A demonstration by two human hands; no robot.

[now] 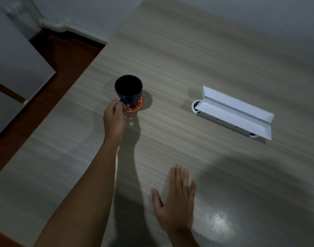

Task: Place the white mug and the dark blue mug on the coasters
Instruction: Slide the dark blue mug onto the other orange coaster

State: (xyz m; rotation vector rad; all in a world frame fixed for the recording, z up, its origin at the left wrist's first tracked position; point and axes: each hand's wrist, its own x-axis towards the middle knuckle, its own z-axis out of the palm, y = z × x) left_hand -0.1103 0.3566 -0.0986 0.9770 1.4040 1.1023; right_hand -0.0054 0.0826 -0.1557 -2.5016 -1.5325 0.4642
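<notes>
The dark blue mug (128, 89) stands upright over an orange coaster (137, 106) with white lines, near the table's left edge. My left hand (115, 118) reaches out from below and pinches the mug's handle on its near side. My right hand (176, 198) lies flat with fingers spread on the table, nearer to me and to the right, holding nothing. No white mug and no second coaster appear in view.
The wood-grain table (188, 65) runs back to a white wall. A white cable box with its lid flipped open (233, 113) is set into the tabletop at right. The table's left edge drops to a dark red floor (54, 68) beside white cabinets (13, 65).
</notes>
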